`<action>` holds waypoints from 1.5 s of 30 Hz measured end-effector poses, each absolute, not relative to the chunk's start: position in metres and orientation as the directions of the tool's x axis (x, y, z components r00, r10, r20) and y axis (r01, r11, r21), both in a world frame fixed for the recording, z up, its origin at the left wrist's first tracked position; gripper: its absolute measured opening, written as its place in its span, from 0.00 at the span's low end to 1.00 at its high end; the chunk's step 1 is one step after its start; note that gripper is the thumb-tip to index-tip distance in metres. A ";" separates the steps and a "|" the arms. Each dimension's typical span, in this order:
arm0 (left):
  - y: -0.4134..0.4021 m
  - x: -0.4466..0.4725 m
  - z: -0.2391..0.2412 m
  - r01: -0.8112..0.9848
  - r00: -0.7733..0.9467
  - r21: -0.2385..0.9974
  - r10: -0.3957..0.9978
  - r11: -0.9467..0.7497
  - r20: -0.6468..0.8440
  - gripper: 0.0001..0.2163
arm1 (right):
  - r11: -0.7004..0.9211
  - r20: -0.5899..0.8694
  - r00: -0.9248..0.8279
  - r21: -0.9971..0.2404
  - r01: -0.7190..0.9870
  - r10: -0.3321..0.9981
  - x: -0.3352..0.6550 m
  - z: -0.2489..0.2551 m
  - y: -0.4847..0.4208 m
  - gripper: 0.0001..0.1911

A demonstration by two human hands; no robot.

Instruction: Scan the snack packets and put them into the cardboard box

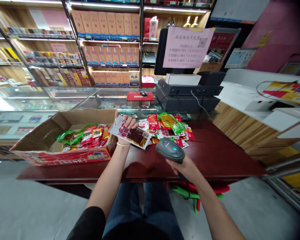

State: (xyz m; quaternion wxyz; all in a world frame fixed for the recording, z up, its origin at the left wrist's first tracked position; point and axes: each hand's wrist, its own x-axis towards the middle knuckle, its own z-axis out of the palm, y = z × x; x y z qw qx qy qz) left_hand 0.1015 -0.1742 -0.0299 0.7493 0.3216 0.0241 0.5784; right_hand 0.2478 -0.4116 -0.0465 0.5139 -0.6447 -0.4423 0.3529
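Observation:
My left hand (129, 124) grips a flat snack packet (137, 136), silver and red with a clear window showing dark brown contents. It is held up over the table, near the right end of an open cardboard box (72, 156). In that box lie several red and green snack packets (91, 135). My right hand (186, 166) is wrapped round the handle of a dark grey barcode scanner (169, 149), which has a blue light on top and its head towards the held packet. Behind both hands, a pile of red, green and white packets (171, 125) lies on the table.
The dark red wooden table (215, 150) meets a glass display counter (90, 98) behind it. A black cash register unit (187, 96) and a monitor with a pink notice (187, 46) stand at the back. Below the table edge is a red and green stool (197, 193).

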 end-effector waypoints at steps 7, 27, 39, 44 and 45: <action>-0.176 0.080 -0.015 -0.878 0.300 0.465 0.888 0.114 0.348 0.14 | -0.146 -0.029 0.366 -0.944 0.295 0.930 0.229 -0.025 -0.390 0.15; -0.095 -0.087 0.005 0.659 0.151 0.378 0.607 -0.651 0.780 0.12 | 0.082 0.135 0.374 -0.985 0.154 0.918 0.222 -0.039 -0.322 0.19; -0.148 0.129 -0.027 0.228 0.546 0.569 0.588 -0.790 0.597 0.13 | 0.065 0.036 0.602 -0.998 -0.026 0.797 0.308 -0.053 -0.372 0.20; -0.162 0.230 -0.058 0.113 0.719 0.478 0.404 -0.871 0.566 0.13 | 0.099 0.036 0.647 -0.993 -0.061 0.762 0.355 -0.050 -0.403 0.20; -0.163 0.246 -0.061 0.120 0.735 0.445 0.381 -0.887 0.561 0.14 | 0.103 0.031 0.658 -0.992 -0.071 0.753 0.364 -0.049 -0.408 0.21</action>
